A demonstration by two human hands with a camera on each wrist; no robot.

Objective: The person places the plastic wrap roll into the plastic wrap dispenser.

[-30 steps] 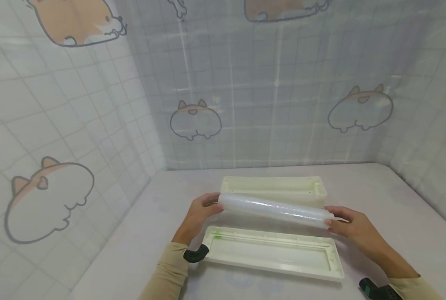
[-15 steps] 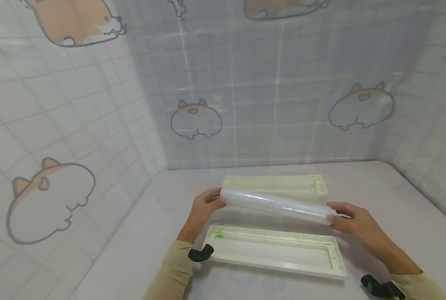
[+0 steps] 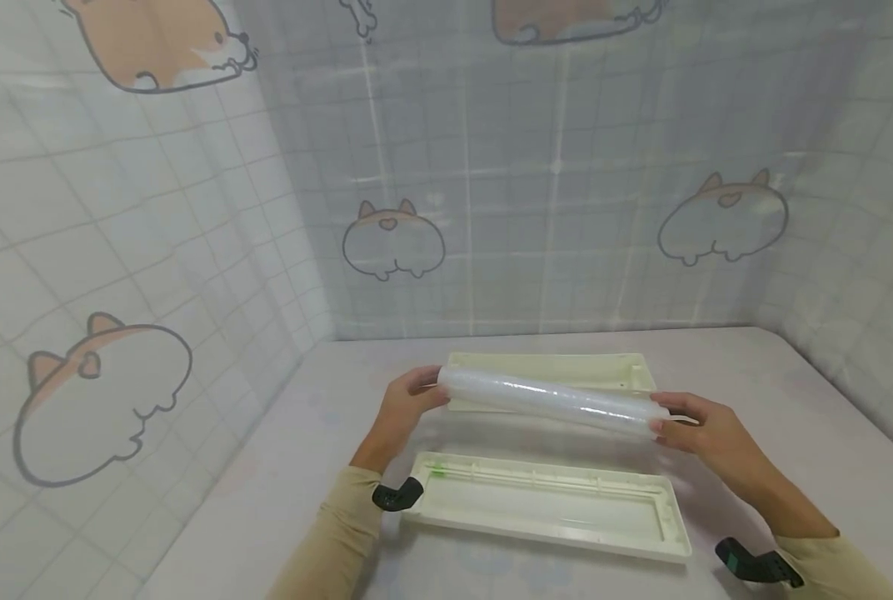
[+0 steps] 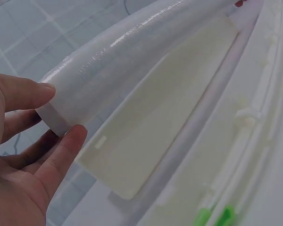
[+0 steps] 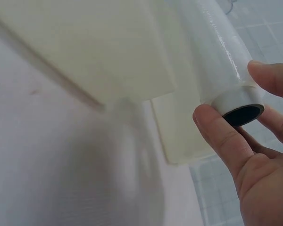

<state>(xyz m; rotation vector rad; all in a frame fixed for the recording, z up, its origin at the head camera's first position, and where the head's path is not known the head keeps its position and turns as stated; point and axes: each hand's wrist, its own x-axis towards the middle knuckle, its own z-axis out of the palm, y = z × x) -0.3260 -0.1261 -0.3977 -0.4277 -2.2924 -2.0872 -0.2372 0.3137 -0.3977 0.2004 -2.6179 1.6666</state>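
Note:
A roll of clear plastic wrap (image 3: 551,402) is held up level with the table, slightly lower on its right side. My left hand (image 3: 405,408) grips its left end, thumb on top and fingers below, as the left wrist view shows. At the other end my right hand (image 3: 705,429) pinches the roll around its hollow core end (image 5: 240,110). Right behind the roll stands a long cream box (image 3: 551,364), its opening upward and its front partly hidden by the roll. Nearer to me lies a cream lid (image 3: 544,508), inner side up, with a slider rail and green piece (image 4: 214,216).
The white table (image 3: 266,500) carries the box and lid. Curtains with a grid and cartoon dog print (image 3: 491,167) enclose its back and sides. A black wrist camera (image 3: 397,496) on the left sleeve overlaps the lid's left corner.
Both hands have raised the roll a little and moved it slightly away, so it now covers more of the box. Box and lid have stayed in place.

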